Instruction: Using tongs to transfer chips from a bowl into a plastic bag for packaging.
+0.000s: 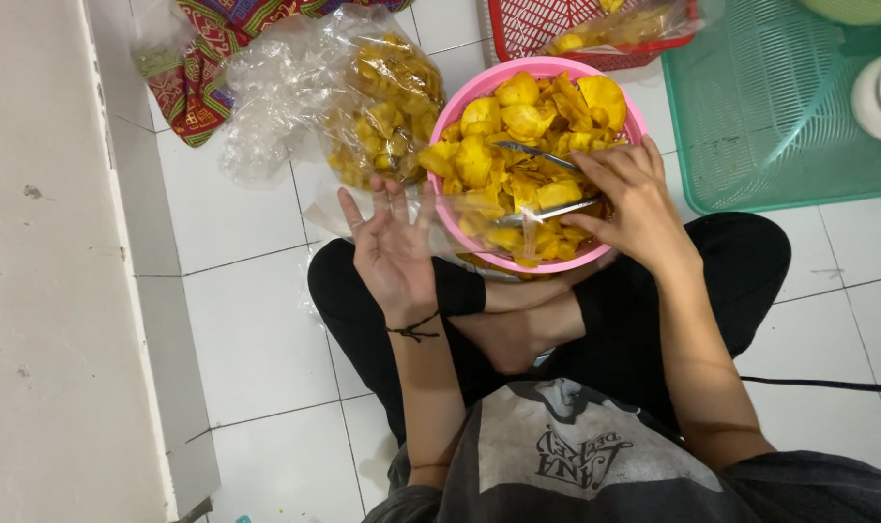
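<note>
Yellow fried chips [528,121], thin and curled, fill a round pink plastic bowl [450,111] resting on the seated person's crossed legs in the head view. The right hand [634,199] closes around metal tongs [547,208] lying across the chips. The left hand [392,247] spreads open, palm up, behind a thin clear plastic bag [479,228]. Chips look light and brittle; a loose pinch at the middle suits them.

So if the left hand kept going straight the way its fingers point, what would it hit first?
Probably the clear plastic bag that the left hand is touching at its fingertips, with the big bag of yellow chips on the floor beyond. Depth is hard to judge from above.
</note>
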